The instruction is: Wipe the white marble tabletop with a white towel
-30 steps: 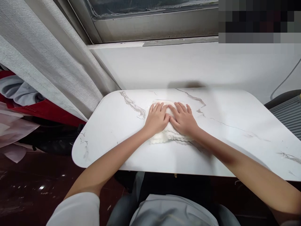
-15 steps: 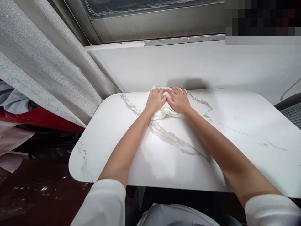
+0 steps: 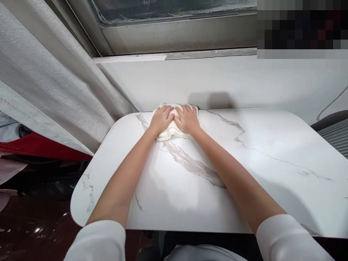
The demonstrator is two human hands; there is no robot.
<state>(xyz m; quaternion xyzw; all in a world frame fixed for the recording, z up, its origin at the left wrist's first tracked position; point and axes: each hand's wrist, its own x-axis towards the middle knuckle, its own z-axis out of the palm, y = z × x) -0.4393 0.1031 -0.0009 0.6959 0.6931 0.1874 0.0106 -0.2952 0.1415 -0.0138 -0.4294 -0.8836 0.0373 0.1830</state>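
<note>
A crumpled white cloth [image 3: 174, 133] lies at the back edge of a white marble-patterned table [image 3: 176, 195], close to the wall. My left hand [image 3: 162, 119] presses down on its left half, palm down with the fingers laid out flat. On the right half rests my right hand [image 3: 187, 119], also flat, its fingers slightly spread. The two thumbs nearly meet over the middle of the cloth. Folds of it bulge out under my palms toward me, and the part below the hands is hidden.
Behind the table rises a white wall [image 3: 152, 79] under a metal-framed window [image 3: 176, 34]. A grey curtain [image 3: 54, 72] hangs at the left, touching the table's corner. A ribbed grey object [image 3: 335, 132] with a dark rim stands at the right.
Both hands and the cloth under them have slid to the left along the table's back edge. The view has shifted slightly too.
</note>
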